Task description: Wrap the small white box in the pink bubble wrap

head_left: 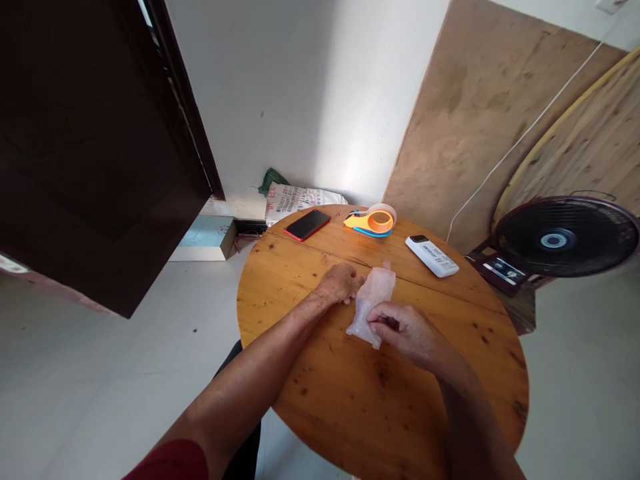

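Observation:
A whitish, translucent plastic wrapping [376,288], long and crumpled, lies on the round wooden table [310,373]. Its contents, if any, cannot be made out. My right hand [407,332] is over its lower right side, thumb and fingers pinched together on the plastic. Along its upper left edge rests my left hand [341,283], fingers curled and closed. What those fingers hold, if anything, is hidden.
Toward the far edge are a red-edged phone [307,225], an orange and blue tape dispenser [371,221] and a white handheld device [432,256]. A black fan [565,237] stands at the right. A dark door [90,153] hangs at the left, near a printed sack [300,200].

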